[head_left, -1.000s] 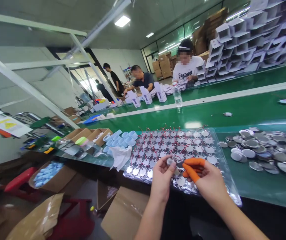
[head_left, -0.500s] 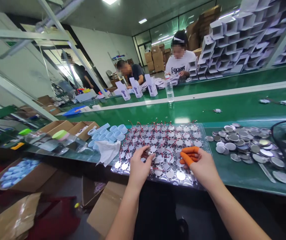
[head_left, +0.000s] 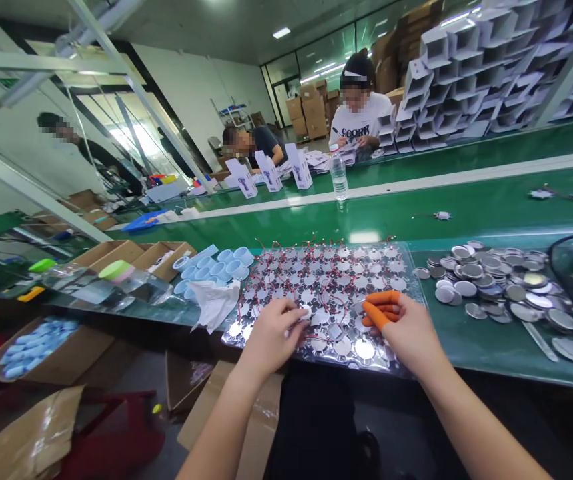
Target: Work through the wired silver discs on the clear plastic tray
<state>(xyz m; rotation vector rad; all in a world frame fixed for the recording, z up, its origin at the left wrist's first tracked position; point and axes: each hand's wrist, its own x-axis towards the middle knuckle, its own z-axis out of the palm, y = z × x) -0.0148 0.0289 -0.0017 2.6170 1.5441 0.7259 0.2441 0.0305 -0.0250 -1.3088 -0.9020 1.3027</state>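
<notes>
The left hand [head_left: 271, 337] is bending over the near edge of the sheet, its fingers drawn together and pointing right, just above the discs. Whether they are pinching something small, I cannot tell. The right hand [head_left: 409, 330] is curled beside it, with orange finger cots [head_left: 377, 313] on its fingers pointing left; nothing shows in its grip, but the curled fingers hide what might be there. Both hands are lying over the near half of a foil-backed sheet of round metal discs [head_left: 413, 273], a little apart from each other. The sheet is lying flat, its long axis running left to right along the green tabletop [head_left: 486, 350], and thin red wires are looping up from its discs in every direction. Just to its right, a loose heap of silver discs [head_left: 486, 287] is spreading over the tabletop. To its left, a crumpled white tissue [head_left: 213, 303] is touching the sheet's edge, beside a group of pale blue cups [head_left: 213, 267] and cardboard trays [head_left: 166, 260]. Farther off, across the green belts, a co-worker in a white T-shirt [head_left: 359, 110] is sitting before stacks of white boxes [head_left: 446, 67].
</notes>
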